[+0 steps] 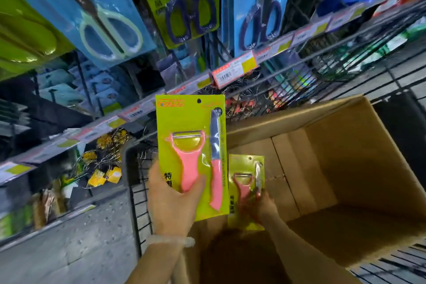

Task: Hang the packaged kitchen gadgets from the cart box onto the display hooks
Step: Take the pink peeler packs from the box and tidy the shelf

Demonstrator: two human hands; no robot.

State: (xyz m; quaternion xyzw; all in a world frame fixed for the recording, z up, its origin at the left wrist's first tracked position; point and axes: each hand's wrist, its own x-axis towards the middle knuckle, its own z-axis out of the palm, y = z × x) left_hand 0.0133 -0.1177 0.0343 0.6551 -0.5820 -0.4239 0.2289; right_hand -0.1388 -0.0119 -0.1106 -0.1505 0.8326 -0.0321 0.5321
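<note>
Left hand [175, 200] gripping peeler pack [190, 122], right hand [262, 205] gripping another [245, 166]

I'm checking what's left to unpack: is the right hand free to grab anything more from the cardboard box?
Probably not yet. The right hand already grips a peeler-and-knife pack inside the cardboard box; the left hand holds another pack.

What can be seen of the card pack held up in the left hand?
The pack is a yellow-green card, upright, with a round hang hole near its top. Under clear plastic sit a pink peeler and a pink-handled knife, side by side. Red print runs across the top. The left hand grips its lower left part, thumb on the front. It is held over the box edge.
</note>
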